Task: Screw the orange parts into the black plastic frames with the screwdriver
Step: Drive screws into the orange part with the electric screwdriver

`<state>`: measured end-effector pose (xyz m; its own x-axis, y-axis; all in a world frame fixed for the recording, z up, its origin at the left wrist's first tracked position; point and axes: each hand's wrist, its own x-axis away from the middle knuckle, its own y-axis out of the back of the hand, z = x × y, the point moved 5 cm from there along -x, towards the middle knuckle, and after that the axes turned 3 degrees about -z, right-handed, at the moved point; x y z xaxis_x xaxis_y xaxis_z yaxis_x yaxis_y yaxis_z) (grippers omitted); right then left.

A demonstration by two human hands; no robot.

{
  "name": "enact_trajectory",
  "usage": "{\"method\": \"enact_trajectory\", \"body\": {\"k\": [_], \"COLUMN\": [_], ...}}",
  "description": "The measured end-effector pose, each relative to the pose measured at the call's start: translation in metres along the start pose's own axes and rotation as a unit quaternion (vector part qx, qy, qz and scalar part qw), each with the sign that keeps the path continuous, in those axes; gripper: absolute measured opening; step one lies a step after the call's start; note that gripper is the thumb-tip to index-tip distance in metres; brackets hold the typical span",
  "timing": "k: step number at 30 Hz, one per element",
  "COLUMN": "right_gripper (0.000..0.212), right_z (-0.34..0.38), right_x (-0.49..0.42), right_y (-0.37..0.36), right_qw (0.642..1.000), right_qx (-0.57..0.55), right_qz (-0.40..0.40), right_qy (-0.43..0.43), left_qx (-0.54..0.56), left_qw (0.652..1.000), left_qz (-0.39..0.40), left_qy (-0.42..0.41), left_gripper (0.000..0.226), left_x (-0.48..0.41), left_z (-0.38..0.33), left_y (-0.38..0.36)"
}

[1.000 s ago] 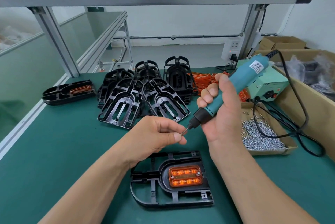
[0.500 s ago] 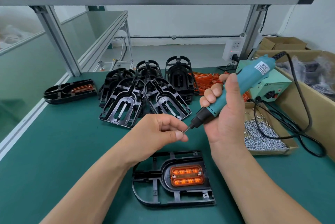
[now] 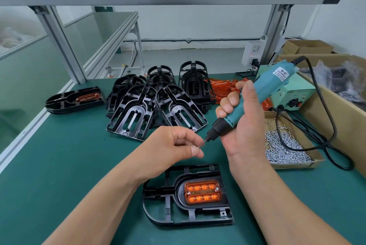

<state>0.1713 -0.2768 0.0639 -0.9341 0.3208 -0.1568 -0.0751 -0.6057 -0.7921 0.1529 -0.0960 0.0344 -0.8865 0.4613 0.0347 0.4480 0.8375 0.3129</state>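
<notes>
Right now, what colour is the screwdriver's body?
The screwdriver is teal with a black nose. The head view, the only one, shows it.

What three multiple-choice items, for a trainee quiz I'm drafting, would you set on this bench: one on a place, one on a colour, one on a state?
1. Where is the screw tray?
A. Just right of the right hand
B. At the far-left edge
C. On the overhead shelf

2. What colour is the body of the screwdriver?
A. Yellow
B. Teal
C. Red

3. What is the left hand doing?
A. Lying flat and empty
B. Gripping a frame
C. Pinching a screw at the screwdriver's bit

Answers:
1 A, the tray lies beside the right forearm.
2 B, the gripped body is teal above a black nose.
3 C, thumb and forefinger meet at the bit tip.
</notes>
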Motion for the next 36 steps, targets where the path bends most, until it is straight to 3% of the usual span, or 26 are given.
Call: {"method": "enact_trajectory", "body": {"k": [15, 27, 36], "right_gripper": [0.019, 0.023, 0.035], "right_z": [-0.003, -0.002, -0.009], "right_x": [-0.001, 0.000, 0.001], "right_y": [0.002, 0.000, 0.011], "right_qw": [1.000, 0.999, 0.998], "right_qx": [0.025, 0.031, 0.036], "right_qz": [-0.002, 0.021, -0.046], "right_qy": [-0.003, -0.005, -0.007], "left_qx": [-0.067, -0.056, -0.065], "left_qw": [0.998, 0.998, 0.997], "left_qz": [-0.001, 0.011, -0.011], "left_qy": [-0.021, -0.033, -0.029], "left_gripper": [0.018, 0.024, 0.021], "left_x": [0.002, 0.002, 0.001], "left_z": [-0.005, -0.004, -0.004], "left_y": [-0.003, -0.006, -0.007]}}
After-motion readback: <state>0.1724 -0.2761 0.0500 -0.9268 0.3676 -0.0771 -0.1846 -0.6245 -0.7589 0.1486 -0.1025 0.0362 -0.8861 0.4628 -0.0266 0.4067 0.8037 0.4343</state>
